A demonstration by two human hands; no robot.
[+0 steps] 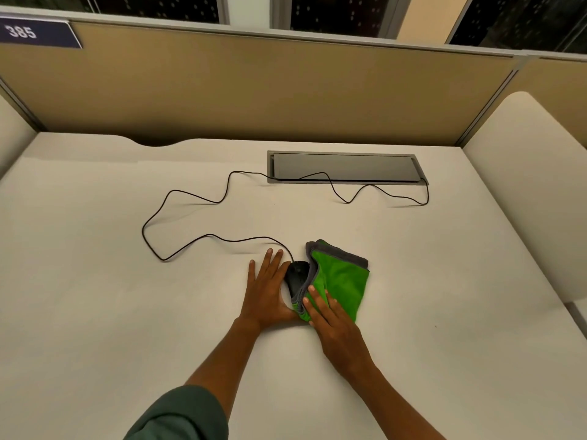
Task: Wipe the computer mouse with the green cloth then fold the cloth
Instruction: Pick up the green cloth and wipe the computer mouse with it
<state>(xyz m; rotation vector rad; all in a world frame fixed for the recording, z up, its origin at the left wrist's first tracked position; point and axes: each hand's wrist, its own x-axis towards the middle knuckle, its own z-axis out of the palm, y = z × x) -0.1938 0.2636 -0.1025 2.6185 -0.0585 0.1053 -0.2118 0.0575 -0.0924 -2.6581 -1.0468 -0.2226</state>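
Near the front middle of the white bench: black wired computer mouse, partly under the left edge of the green cloth. Left hand flat and released, palm down, pressed against the mouse's left side, bracing rather than gripping. Right hand spread flat on the cloth's near corner, fingers extended, pinning fabric without clenching it. Cloth bunched in layers, grey underside showing along the far and left edges. Cable looping away to the grey cable hatch. Likely risks: bunched folds dragging over the mouse without real contact; a hard push sliding the mouse out from the open left hand; slack cable snagging on a finger; uneven layers spoiling a neat fold later.
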